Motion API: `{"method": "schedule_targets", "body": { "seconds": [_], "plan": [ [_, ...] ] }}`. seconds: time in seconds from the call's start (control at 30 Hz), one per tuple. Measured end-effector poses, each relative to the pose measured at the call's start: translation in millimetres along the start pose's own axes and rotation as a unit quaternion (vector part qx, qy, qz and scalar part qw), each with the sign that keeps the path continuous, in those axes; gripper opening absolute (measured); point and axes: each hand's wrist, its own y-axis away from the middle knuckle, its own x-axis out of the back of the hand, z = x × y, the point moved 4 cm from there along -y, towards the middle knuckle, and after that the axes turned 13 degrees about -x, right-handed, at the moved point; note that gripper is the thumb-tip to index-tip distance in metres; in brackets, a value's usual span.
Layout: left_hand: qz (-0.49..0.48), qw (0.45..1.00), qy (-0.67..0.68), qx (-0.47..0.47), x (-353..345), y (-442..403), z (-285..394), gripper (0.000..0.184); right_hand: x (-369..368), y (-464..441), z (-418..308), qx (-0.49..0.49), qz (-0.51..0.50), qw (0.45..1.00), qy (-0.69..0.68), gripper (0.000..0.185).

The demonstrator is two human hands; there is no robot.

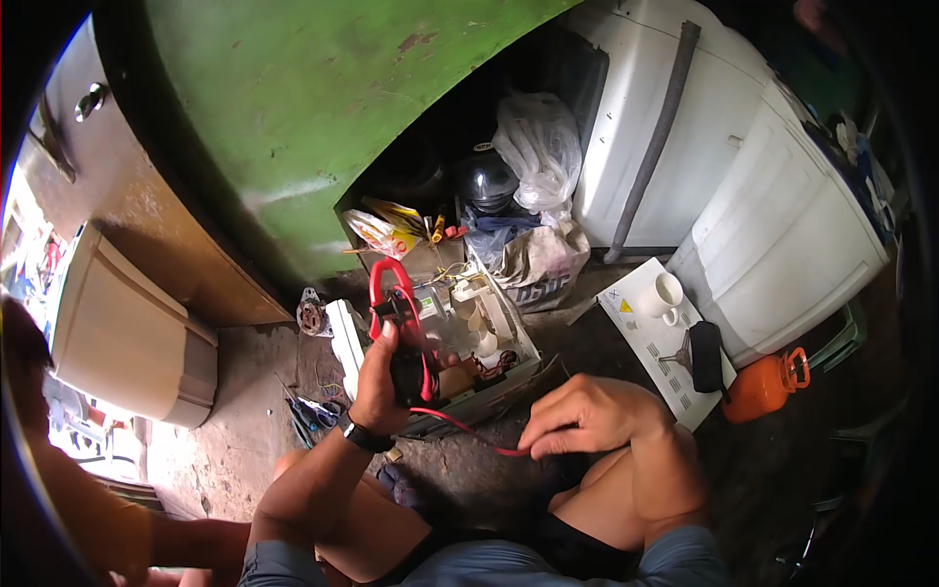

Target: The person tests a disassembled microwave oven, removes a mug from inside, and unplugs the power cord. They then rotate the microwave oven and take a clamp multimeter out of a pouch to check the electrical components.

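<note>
My left hand (370, 386) is wrapped round a clamp meter with a red jaw (389, 272) and a dark body, held upright in front of me. A red test lead (452, 421) loops along the meter and runs across to my right hand (592, 416), whose fingers are pinched on its end. The lead's tip is hidden by those fingers. Behind and below the meter, an opened appliance (504, 388) sits on the floor with its inner parts and wiring exposed. My left hand covers part of it.
Pliers and other hand tools (311, 416) lie on the floor at left, near a small motor (312, 313). At right, a white panel (641, 342) carries a mug (663, 293) beside an orange gas canister (768, 384). Bags (538, 259) stand behind. Another person's arm (196, 543) is at lower left.
</note>
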Motion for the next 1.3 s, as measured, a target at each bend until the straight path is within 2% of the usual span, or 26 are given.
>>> {"method": "schedule_targets", "body": {
  "seconds": [0.07, 0.13, 0.2, 0.27, 0.3, 0.33, 0.4, 0.43, 0.47, 0.53, 0.57, 0.6, 0.67, 0.7, 0.73, 0.77, 0.8, 0.87, 0.93, 0.97, 1.1, 1.13, 1.17, 1.2, 1.23, 1.3],
  "plan": [
    [0.008, 1.0, -0.007, -0.007, 2.3, -4.2, 9.2, 0.046, -12.4, -1.5, 3.0, -0.002, -0.075, 0.997, -0.011, 0.018],
    [0.063, 0.996, 0.036, -0.045, 10.6, -10.4, 13.2, 0.054, -14.5, -2.8, 11.1, 0.007, -0.081, 0.996, 0.025, 0.016],
    [0.037, 0.997, 0.053, -0.029, 16.2, -13.9, 17.6, 0.052, -12.0, -2.7, 27.6, -0.094, -0.062, 0.988, 0.103, 0.016],
    [0.024, 0.998, 0.043, -0.029, 11.2, -14.2, 26.4, 0.056, 2.5, 2.2, 38.3, -0.186, 0.051, 0.97, 0.146, 0.016],
    [0.031, 0.998, 0.051, -0.037, 8.8, -15.6, 31.5, 0.046, 12.9, 6.7, 43.4, -0.216, 0.111, 0.957, 0.159, 0.016],
    [0.029, 0.998, 0.051, -0.037, 7.9, -15.2, 36.6, 0.046, 23.9, 12.8, 48.5, -0.245, 0.169, 0.939, 0.172, 0.017],
    [-0.069, 0.997, -0.012, -0.029, 4.8, -13.5, 47.2, 0.049, 46.0, 27.5, 48.5, -0.297, 0.282, 0.904, 0.124, 0.015],
    [-0.087, 0.996, -0.018, -0.013, 9.7, -12.4, 49.9, 0.053, 56.1, 33.9, 51.3, -0.316, 0.311, 0.89, 0.108, 0.014],
    [-0.087, 0.996, -0.018, -0.014, 17.5, -13.2, 56.1, 0.053, 62.2, 38.8, 56.9, -0.307, 0.367, 0.875, 0.069, 0.013],
    [-0.267, 0.959, -0.069, 0.065, 17.9, -7.4, 57.5, 0.06, 77.2, 45.6, 61.0, -0.311, 0.456, 0.832, 0.055, 0.014],
    [-0.26, 0.958, -0.09, 0.076, 10.7, -0.9, 59.3, 0.069, 82.5, 46.9, 67.6, -0.29, 0.494, 0.819, 0.008, 0.016],
    [-0.26, 0.958, -0.09, 0.078, 3.1, 3.5, 62.8, 0.069, 87.2, 47.9, 77.0, -0.269, 0.531, 0.802, -0.039, 0.018],
    [-0.272, 0.936, -0.196, 0.107, -4.5, 8.6, 64.5, 0.08, 93.1, 47.4, 88.4, -0.198, 0.547, 0.796, -0.168, 0.026],
    [-0.294, 0.924, -0.21, 0.126, 0.2, 8.4, 61.3, 0.079, 95.1, 48.2, 93.5, -0.154, 0.553, 0.79, -0.216, 0.026],
    [-0.294, 0.924, -0.21, 0.126, 5.5, 6.3, 54.3, 0.079, 97.3, 49.9, 97.4, -0.108, 0.556, 0.782, -0.261, 0.027],
    [-0.245, 0.947, -0.139, 0.154, 10.5, 4.7, 45.7, 0.079, 97.6, 50.7, 96.6, -0.107, 0.555, 0.782, -0.261, 0.027],
    [-0.193, 0.962, -0.066, 0.18, 13.9, 4.3, 40.4, 0.08, 98.2, 51.3, 94.1, -0.068, 0.554, 0.771, -0.305, 0.027],
    [-0.174, 0.962, -0.108, 0.183, 16.2, 4.0, 36.3, 0.085, 99.5, 52.5, 88.5, -0.028, 0.55, 0.758, -0.349, 0.027],
    [-0.19, 0.957, -0.118, 0.186, 15.1, 4.6, 32.1, 0.084, 100.0, 55.0, 81.5, 0.012, 0.526, 0.749, -0.402, 0.029],
    [-0.197, 0.953, -0.119, 0.196, 19.5, 6.4, 30.4, 0.077, 99.9, 53.5, 77.7, 0.014, 0.528, 0.741, -0.414, 0.027],
    [-0.233, 0.928, -0.206, 0.205, 16.7, 13.1, 33.0, 0.066, 102.8, 62.6, 89.4, -0.005, 0.509, 0.771, -0.382, 0.023],
    [-0.234, 0.927, -0.206, 0.207, 13.4, 12.7, 34.1, 0.066, 104.8, 66.2, 90.0, -0.03, 0.545, 0.773, -0.325, 0.022],
    [-0.274, 0.908, -0.257, 0.185, 8.9, 12.3, 35.5, 0.067, 106.3, 69.6, 89.9, -0.055, 0.577, 0.771, -0.265, 0.021],
    [-0.313, 0.885, -0.306, 0.161, 4.4, 11.7, 37.4, 0.067, 106.9, 71.0, 89.6, -0.055, 0.577, 0.77, -0.266, 0.021],
    [-0.313, 0.884, -0.306, 0.162, -0.4, 10.2, 39.6, 0.067, 108.6, 75.0, 84.9, -0.026, 0.599, 0.764, -0.24, 0.02],
    [-0.412, 0.809, -0.416, 0.047, -15.8, 9.9, 46.7, 0.067, 110.1, 82.0, 74.6, 0.024, 0.627, 0.751, -0.205, 0.02]
  ]
}}
